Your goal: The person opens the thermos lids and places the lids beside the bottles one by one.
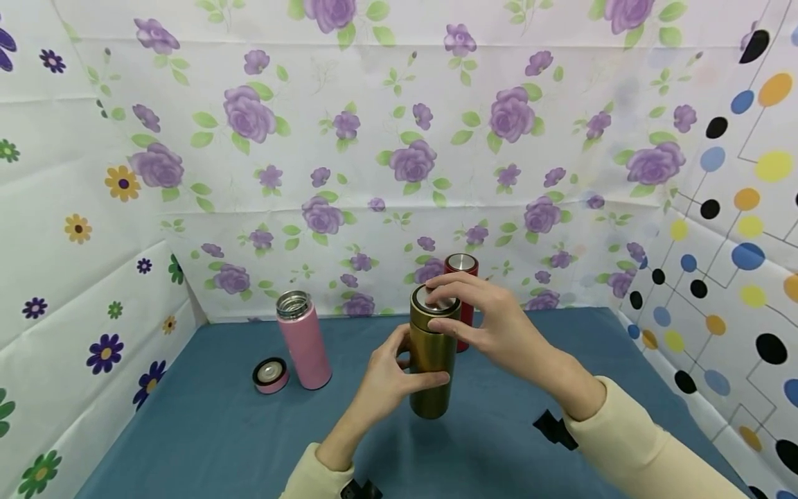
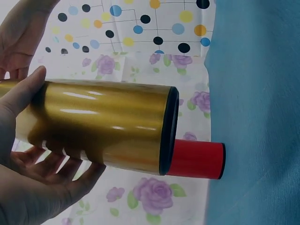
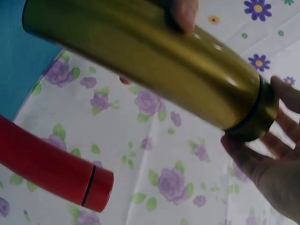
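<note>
A gold thermos flask (image 1: pixel 431 367) stands nearly upright in front of me, seemingly just off the cloth. My left hand (image 1: pixel 388 381) grips its body, thumb across the front and fingers behind. Over its top, my right hand (image 1: pixel 499 319) holds the gold lid (image 3: pixel 260 112) by the rim, with fingers and thumb on opposite sides. The lid sits on the flask. Behind the gold flask stands a red thermos flask (image 1: pixel 462 267), partly hidden in the head view; its lid is on, as the right wrist view shows.
On the left, a pink thermos flask (image 1: pixel 305 350) stands with its steel mouth uncovered. Its pink lid (image 1: pixel 271 375) lies beside it on the blue cloth (image 1: pixel 224 430). Patterned sheets (image 1: pixel 349 166) hang at the back and both sides.
</note>
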Demonstrator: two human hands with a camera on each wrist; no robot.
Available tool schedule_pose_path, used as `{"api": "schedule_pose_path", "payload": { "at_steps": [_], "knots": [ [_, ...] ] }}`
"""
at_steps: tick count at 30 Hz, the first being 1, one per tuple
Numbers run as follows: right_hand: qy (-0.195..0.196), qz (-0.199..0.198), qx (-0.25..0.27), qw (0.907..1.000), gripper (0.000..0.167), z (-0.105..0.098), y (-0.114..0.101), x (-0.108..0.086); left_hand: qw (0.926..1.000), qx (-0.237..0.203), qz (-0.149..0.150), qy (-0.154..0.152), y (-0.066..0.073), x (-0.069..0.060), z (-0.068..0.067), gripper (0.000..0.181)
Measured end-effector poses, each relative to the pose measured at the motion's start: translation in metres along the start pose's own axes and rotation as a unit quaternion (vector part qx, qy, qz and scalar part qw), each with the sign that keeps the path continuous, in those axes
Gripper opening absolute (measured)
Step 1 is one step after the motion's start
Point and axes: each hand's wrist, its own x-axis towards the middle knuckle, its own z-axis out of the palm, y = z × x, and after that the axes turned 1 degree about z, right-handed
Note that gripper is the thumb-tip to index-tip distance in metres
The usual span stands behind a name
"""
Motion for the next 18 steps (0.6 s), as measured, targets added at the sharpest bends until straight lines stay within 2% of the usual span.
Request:
{"api": "schedule_pose_path", "payload": {
  "at_steps": [6,10,18],
  "knots": [
    [0.022,0.013,-0.026,0.9993,0.03,0.0079,-0.0044,-0.0006,0.9999,0.007,-0.011,0.007,0.0009,-0.0015,0.0021,0.069],
    [0.023,0.012,-0.016,0.9995,0.027,0.0052,-0.0064,0.0006,0.9998,0.003,-0.02,-0.004,0.0028,-0.0027,0.0021,0.07],
    [0.027,0.001,0.01,0.9996,0.027,0.0002,-0.0032,0.0014,0.9997,-0.001,-0.017,-0.02,0.004,-0.0036,0.0008,0.069]
  ]
}}
